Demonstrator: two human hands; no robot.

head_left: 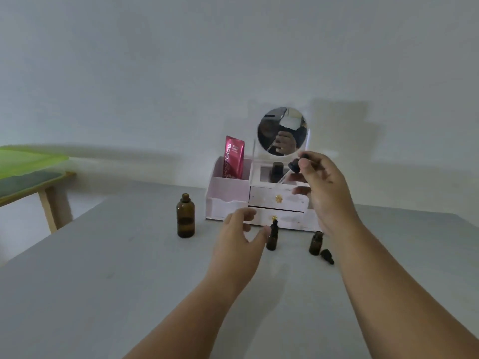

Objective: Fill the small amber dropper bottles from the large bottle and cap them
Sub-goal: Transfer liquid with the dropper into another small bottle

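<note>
Hands apart: the right hand (324,187) pinches a dropper cap (298,163) aloft, the left hand (238,234) spreads beside one small bottle (271,238); the second small bottle (315,244), below the right wrist, looks uncapped, so capping likely remains.

A single wide-angle view looks from the person's head, forward and somewhat down across the grey table (77,294) toward a plain wall. Both forearms enter from the bottom edge. The left hand (238,229) and the right hand (324,187), which pinches a dropper cap (298,163), sit close to mid-frame. The round mirror (282,130) faces the lens from the table's far side. The picture looks slightly blurred, perhaps from head motion.
</note>
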